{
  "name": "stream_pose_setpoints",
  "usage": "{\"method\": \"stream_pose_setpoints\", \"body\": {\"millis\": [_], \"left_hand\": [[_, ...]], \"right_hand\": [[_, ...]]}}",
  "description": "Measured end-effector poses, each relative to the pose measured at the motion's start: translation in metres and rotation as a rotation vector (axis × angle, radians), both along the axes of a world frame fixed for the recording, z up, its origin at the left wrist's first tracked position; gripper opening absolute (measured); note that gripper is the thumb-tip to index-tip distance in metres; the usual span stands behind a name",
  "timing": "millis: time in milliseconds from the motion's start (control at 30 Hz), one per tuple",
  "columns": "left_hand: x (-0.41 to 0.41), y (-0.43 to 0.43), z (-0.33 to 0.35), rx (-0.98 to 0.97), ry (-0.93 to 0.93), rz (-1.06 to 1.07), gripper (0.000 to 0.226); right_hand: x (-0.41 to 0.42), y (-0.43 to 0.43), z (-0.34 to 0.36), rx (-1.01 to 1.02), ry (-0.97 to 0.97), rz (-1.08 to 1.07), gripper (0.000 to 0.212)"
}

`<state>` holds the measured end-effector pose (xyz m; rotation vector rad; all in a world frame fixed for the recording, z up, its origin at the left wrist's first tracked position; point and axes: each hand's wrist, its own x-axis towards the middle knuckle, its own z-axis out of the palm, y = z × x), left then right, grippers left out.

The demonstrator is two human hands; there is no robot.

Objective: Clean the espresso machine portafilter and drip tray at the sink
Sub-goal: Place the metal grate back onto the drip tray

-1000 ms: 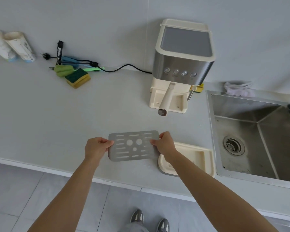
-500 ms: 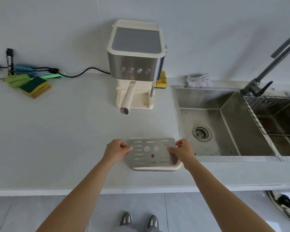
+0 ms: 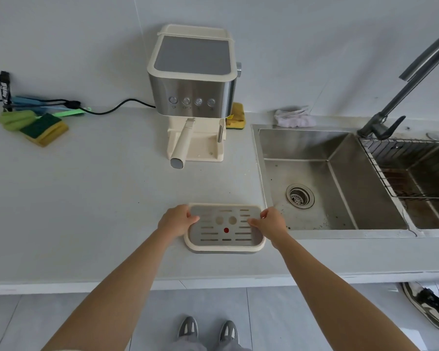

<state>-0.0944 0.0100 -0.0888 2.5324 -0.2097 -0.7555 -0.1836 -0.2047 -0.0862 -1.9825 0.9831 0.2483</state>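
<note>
The cream drip tray (image 3: 260,245) lies on the counter just left of the sink (image 3: 312,153). Its slotted metal grate (image 3: 224,234) sits inside the tray's rim, with a red dot showing through a hole. My left hand (image 3: 176,220) pinches the grate's left end. My right hand (image 3: 269,222) pinches its right end. The espresso machine (image 3: 193,79) stands at the back, its base bare. The portafilter (image 3: 181,145) is locked in, its cream handle pointing toward me.
A tap (image 3: 401,92) rises behind the sink, and a wire rack (image 3: 416,168) hangs over the right basin. A crumpled cloth (image 3: 294,117) lies at the sink's back edge. Sponges (image 3: 45,129) and brushes lie at the far left. A yellow sponge (image 3: 235,115) sits behind the machine.
Both hands carried the metal grate rightward from the bare counter over the cream tray and lowered it into the rim. The view swung toward the sink.
</note>
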Motion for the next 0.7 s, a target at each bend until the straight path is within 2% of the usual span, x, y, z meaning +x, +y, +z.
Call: {"method": "stream_pose_setpoints", "body": {"millis": [267, 467, 600, 700], "left_hand": [[0.004, 0.001, -0.008, 0.024, 0.017, 0.012, 0.037], [0.001, 0.002, -0.013, 0.010, 0.006, 0.067, 0.037], [-0.001, 0.003, -0.013, -0.027, 0.004, 0.084, 0.033], [-0.003, 0.004, -0.007, -0.080, -0.016, 0.081, 0.032]], "right_hand": [[0.004, 0.000, -0.006, -0.139, 0.038, 0.136, 0.034], [-0.001, -0.004, -0.008, -0.150, 0.072, 0.113, 0.041], [-0.004, -0.001, -0.008, -0.152, 0.048, 0.115, 0.056], [-0.008, 0.002, -0.009, -0.185, -0.005, 0.194, 0.067]]}}
